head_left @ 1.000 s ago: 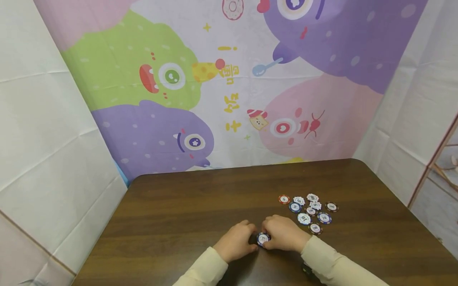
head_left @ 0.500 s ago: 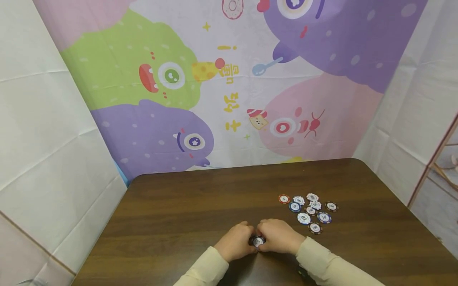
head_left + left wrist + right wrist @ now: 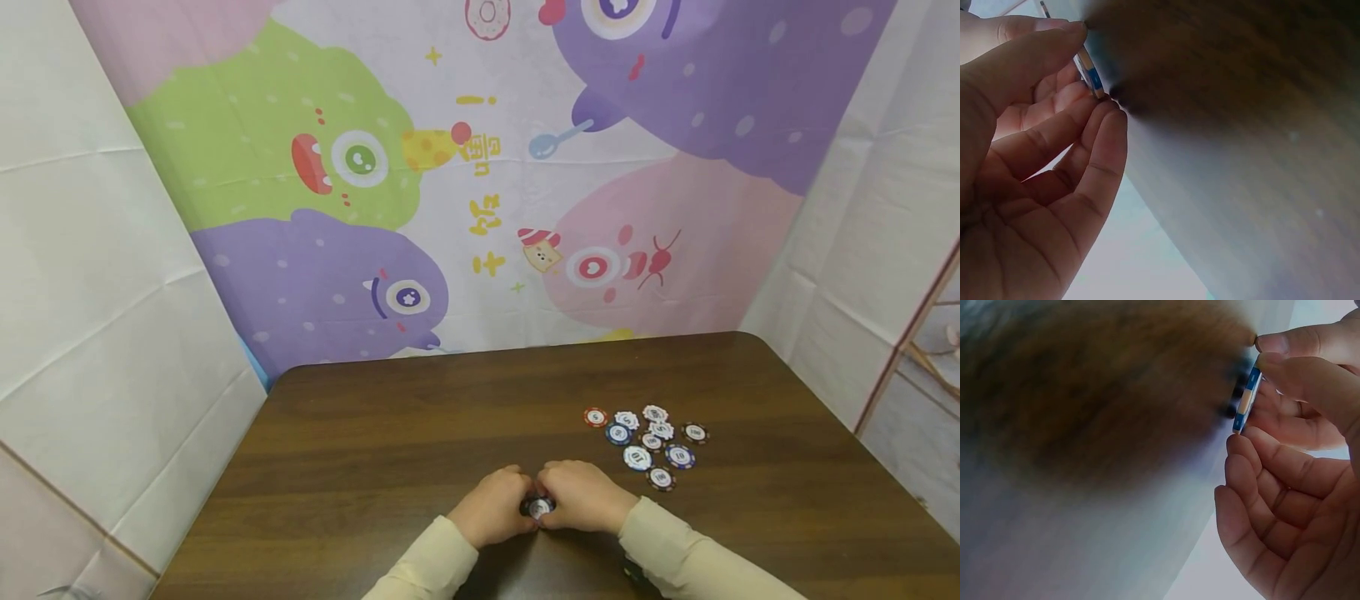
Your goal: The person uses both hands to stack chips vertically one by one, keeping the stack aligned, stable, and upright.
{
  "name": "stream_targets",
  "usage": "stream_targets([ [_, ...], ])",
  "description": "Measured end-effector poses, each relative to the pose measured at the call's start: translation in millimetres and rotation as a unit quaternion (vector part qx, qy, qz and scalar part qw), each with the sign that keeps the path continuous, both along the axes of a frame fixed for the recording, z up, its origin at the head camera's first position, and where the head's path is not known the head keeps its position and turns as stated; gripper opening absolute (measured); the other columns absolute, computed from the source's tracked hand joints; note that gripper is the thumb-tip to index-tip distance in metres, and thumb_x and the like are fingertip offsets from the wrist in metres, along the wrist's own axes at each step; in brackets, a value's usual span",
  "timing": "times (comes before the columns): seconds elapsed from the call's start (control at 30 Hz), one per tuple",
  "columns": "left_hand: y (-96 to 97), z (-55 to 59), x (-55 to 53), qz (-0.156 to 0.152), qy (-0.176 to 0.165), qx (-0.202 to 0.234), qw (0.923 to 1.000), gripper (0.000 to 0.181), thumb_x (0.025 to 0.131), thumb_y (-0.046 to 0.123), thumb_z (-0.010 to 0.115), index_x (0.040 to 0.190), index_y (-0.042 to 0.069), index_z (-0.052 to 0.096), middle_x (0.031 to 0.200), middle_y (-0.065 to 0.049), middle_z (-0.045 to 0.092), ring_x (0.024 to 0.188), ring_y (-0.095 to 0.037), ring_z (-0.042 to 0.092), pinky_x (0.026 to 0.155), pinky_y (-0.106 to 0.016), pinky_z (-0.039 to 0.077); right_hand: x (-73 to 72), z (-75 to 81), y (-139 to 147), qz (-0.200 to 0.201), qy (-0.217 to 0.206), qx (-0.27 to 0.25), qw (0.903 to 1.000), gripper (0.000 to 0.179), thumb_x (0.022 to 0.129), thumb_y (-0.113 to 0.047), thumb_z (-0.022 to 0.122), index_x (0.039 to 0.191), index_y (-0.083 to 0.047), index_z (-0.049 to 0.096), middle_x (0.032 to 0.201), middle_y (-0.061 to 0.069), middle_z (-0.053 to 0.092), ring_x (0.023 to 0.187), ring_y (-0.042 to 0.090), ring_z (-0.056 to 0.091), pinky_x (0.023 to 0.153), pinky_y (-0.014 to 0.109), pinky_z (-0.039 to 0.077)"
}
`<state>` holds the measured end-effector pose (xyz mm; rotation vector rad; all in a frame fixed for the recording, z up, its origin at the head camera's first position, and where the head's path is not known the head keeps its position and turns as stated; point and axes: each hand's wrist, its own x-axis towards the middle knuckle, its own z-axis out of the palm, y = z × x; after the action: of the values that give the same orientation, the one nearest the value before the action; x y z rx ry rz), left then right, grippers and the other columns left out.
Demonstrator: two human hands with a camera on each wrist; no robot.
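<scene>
A dark-edged poker chip (image 3: 541, 507) with a pale centre is held between both hands near the front of the brown table. The left hand (image 3: 492, 508) pinches it from the left, thumb nearer the body and fingers beyond. From the right, the right hand (image 3: 587, 497) pinches it the same way, the two hands nearly touching. In the left wrist view the chip's blue-and-cream edge (image 3: 1092, 75) shows at the fingertips. The right wrist view also shows the chip's edge (image 3: 1246, 399), standing close to the tabletop. Fingers cover much of its rim.
Several loose poker chips (image 3: 637, 458) lie flat right of the hands, some overlapping, with a red one (image 3: 596, 417) at their left. The brown wooden table (image 3: 360, 450) ends at a cartoon-printed cloth (image 3: 480, 250). White panels stand on both sides.
The right hand has moved slightly left with the chip and met the left hand, which also holds it now. Over the last half second, almost nothing has moved.
</scene>
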<state>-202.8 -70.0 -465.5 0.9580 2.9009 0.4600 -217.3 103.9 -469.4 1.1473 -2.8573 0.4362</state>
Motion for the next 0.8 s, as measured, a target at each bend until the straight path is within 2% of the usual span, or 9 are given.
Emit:
stream_targets([
  [0.23, -0.7, -0.4, 1.3, 0.0, 0.009, 0.004, 0.9999, 0.024, 0.071, 0.02, 0.085, 0.093, 0.015, 0.075, 0.086, 0.007, 0.066, 0.076, 0.0, 0.052, 0.069, -0.018, 0.047, 0.6, 0.3, 0, 0.001, -0.011, 0.001, 0.9999, 0.022, 0.07, -0.026, 0.078, 0.071, -0.018, 0.058, 0.07, -0.012, 0.048, 0.062, 0.003, 0.038, 0.056, 0.024, 0.034],
  [0.4, -1.1, -1.5, 2.2, 0.005, 0.022, -0.012, 0.9997, 0.019, 0.071, 0.021, 0.085, 0.084, 0.015, 0.072, 0.078, 0.008, 0.06, 0.068, -0.001, 0.047, 0.061, -0.018, 0.043, 1.0, 3.1, 1, 0.003, -0.022, -0.004, 0.9997, 0.018, 0.072, -0.026, 0.079, 0.074, -0.017, 0.064, 0.071, -0.011, 0.05, 0.062, 0.002, 0.038, 0.056, 0.023, 0.035],
  [0.53, -2.0, 0.0, 3.0, 0.01, 0.032, -0.031, 0.999, 0.019, 0.07, 0.022, 0.085, 0.075, 0.014, 0.069, 0.072, 0.008, 0.054, 0.063, -0.003, 0.043, 0.057, -0.019, 0.04, 0.3, 7.3, 7, -0.015, -0.026, -0.006, 0.9995, 0.022, 0.072, -0.029, 0.081, 0.078, -0.014, 0.066, 0.072, -0.009, 0.051, 0.061, 0.004, 0.04, 0.054, 0.023, 0.035],
  [0.8, -3.8, 3.7, 4.7, 0.012, 0.073, -0.058, 0.9956, 0.022, 0.068, 0.025, 0.084, 0.073, 0.012, 0.067, 0.072, 0.005, 0.058, 0.064, -0.01, 0.055, 0.06, -0.025, 0.046, -3.0, 12.4, 32, -0.066, -0.029, -0.036, 0.9967, 0.026, 0.078, -0.026, 0.079, 0.091, -0.006, 0.069, 0.083, -0.003, 0.06, 0.07, 0.008, 0.054, 0.064, 0.029, 0.047],
])
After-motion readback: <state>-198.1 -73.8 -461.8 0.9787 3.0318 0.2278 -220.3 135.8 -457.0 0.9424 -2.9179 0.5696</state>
